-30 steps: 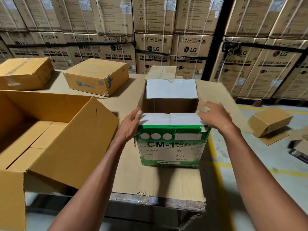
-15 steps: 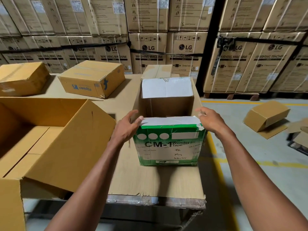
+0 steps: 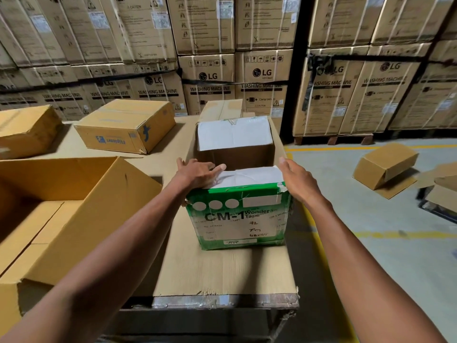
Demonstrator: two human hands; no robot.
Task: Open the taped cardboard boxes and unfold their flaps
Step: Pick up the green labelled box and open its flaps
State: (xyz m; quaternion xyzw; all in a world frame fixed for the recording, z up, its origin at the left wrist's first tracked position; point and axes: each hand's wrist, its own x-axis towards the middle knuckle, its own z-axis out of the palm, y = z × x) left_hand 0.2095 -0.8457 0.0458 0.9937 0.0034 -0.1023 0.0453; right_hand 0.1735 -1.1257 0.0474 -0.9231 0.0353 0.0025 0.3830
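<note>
A green and white box (image 3: pixel 238 216) marked "CM-1 Wonder Tape" stands open on the cardboard-covered table (image 3: pixel 222 273). Its far flap (image 3: pixel 233 133) stands up, white inside. Its near flap (image 3: pixel 249 175) lies folded toward me over the top edge. My left hand (image 3: pixel 197 173) rests on the left end of the near flap, fingers stretched across it. My right hand (image 3: pixel 298 180) sits at the box's right top corner with straight fingers against the side flap. A taped box with blue print (image 3: pixel 126 126) lies at the back left.
A large open brown box (image 3: pixel 64 214) fills the left foreground. Another brown box (image 3: pixel 24 131) lies at the far left. Stacked washing machine cartons (image 3: pixel 210 78) form a wall behind. Loose boxes (image 3: pixel 385 165) lie on the floor at right. The table's front edge (image 3: pixel 222 299) is close.
The right side flap has swung in from lying spread out to upright. My left hand moved from the box's left side onto the near flap. My right hand shifted toward the right corner.
</note>
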